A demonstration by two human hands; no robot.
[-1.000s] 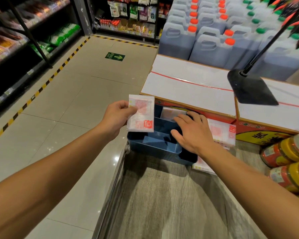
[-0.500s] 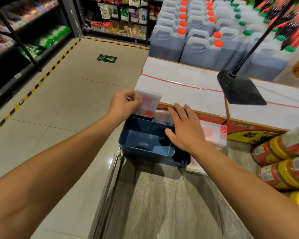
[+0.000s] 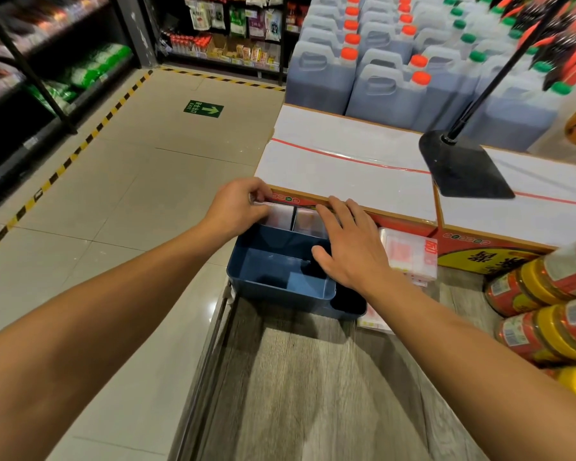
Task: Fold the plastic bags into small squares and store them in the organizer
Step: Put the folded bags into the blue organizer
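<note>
fingers of your left hand (image 3: 236,207) are curled on a folded bag (image 3: 280,215), which sits in the far-left compartment of the blue organizer (image 3: 280,287). your right hand (image 3: 350,244) lies flat, fingers straight, across the organizer's right side, fingertips over the far-right compartment, where another folded bag (image 3: 308,221) sits. near compartments look empty. organizer sits at the far end of the wooden table (image 3: 313,394), against the cardboard boxes (image 3: 346,161). unfolded bags (image 3: 409,254) are stacked just right of it.
</note>
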